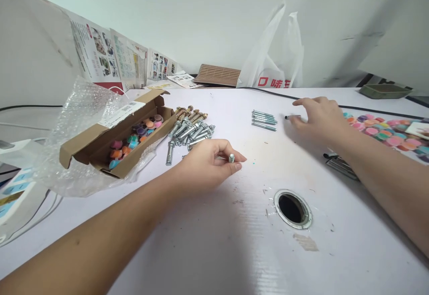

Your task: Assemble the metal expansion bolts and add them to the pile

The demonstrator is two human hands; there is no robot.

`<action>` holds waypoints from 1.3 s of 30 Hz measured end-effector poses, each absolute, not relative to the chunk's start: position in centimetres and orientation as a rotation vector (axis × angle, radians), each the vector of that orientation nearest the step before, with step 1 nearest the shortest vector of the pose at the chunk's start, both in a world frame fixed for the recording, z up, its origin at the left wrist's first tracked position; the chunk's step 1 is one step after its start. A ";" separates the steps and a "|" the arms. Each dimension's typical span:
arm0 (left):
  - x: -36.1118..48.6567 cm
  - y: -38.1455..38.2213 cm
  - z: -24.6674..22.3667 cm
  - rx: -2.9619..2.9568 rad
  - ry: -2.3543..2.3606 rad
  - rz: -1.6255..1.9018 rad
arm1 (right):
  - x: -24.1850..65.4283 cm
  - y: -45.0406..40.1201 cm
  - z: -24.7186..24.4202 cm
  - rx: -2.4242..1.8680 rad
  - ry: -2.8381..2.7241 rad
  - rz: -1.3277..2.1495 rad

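My left hand (214, 163) is closed in a pinch over the middle of the table. The round end of a metal bolt (231, 158) pokes out between its thumb and fingers; the rest is hidden. Just behind lies a heap of silver expansion bolts (189, 132), with brass-coloured bolts (192, 114) at its back. My right hand (313, 116) is farther away, its index finger stretched out. At its thumb is a slim metal rod with a dark end (291, 117), seemingly held. Left of that hand, several long silver screws (264, 118) lie side by side.
An open cardboard box (134, 161) of colourful caps sits on bubble wrap (80, 129) at left. More caps (385, 132) lie at right, near dark-ended metal rods (342, 165). A ringed hole (292, 209) opens in the table. A white plastic bag (273, 58) and black cable stand behind.
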State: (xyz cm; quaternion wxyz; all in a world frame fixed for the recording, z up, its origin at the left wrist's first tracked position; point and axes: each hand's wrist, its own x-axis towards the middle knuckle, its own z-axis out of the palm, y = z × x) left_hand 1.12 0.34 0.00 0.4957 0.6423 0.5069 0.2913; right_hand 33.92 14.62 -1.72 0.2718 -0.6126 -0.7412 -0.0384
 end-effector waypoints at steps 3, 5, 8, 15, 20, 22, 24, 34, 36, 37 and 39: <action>1.1 0.4 0.0 1.461 1.213 0.623 | 35.8 17.1 -4.3 -1.501 -2.037 -0.184; 1.2 0.3 0.1 1.460 1.224 0.599 | 36.5 17.8 -5.4 -1.444 -2.062 -0.188; 1.3 0.2 0.5 1.461 1.230 0.579 | 36.5 17.6 -5.4 -1.550 -2.053 -0.132; 1.5 0.6 1.1 1.432 1.298 0.581 | 30.5 11.5 0.7 -1.489 -1.987 0.119; 1.3 1.0 0.9 1.482 1.215 0.659 | 23.6 4.3 2.8 -0.960 -2.083 1.012; 1.2 1.1 0.9 1.532 1.153 0.671 | 22.0 2.9 1.9 -0.826 -2.034 1.285; 1.2 1.1 0.7 1.550 1.065 0.690 | 21.3 2.5 0.8 -0.770 -1.917 1.464; 1.2 1.0 0.4 1.562 1.087 0.673 | 21.9 3.2 0.3 -0.789 -1.543 1.658; 1.3 1.0 0.5 1.557 1.092 0.676 | 21.6 3.0 0.4 -0.761 -1.521 1.617; 1.3 1.0 0.5 1.561 1.105 0.673 | 21.5 2.9 0.3 -0.734 -1.508 1.602; 1.4 1.1 0.5 1.576 1.108 0.668 | 21.0 2.7 0.3 -0.671 -1.506 1.581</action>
